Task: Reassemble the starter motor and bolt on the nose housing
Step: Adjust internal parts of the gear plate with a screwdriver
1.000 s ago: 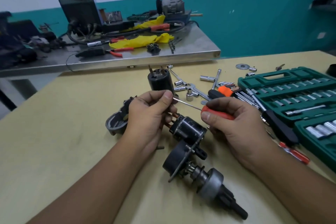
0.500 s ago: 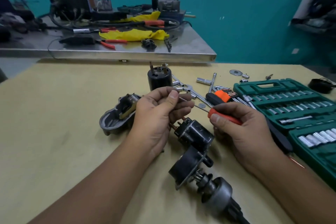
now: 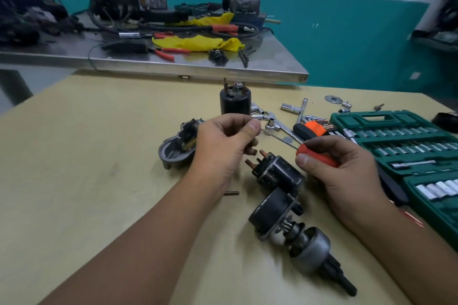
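Note:
My right hand [image 3: 339, 163] grips the red handle of a small screwdriver [image 3: 314, 156], whose thin shaft points left toward my left hand [image 3: 225, 148]. The left hand's thumb and fingers pinch the shaft's tip; whatever small part sits there is hidden. Below the hands lies the black solenoid [image 3: 277, 176] with copper studs, joined to the starter body and its grey drive end [image 3: 297, 235]. The grey nose housing [image 3: 177, 148] lies open side up, left of my left hand. A black motor cylinder [image 3: 235, 101] stands upright behind.
A green socket set case [image 3: 401, 146] lies open at the right. Loose sockets, a T-wrench [image 3: 301, 109] and an orange-black tool [image 3: 314, 129] lie behind my hands. A small pin [image 3: 231, 193] rests on the table. A steel bench [image 3: 173, 67] with tools stands behind.
The camera has moved closer and swung to the right. Both hands have lifted slightly off the solenoid, and the left fingers have closed more around the screwdriver tip.

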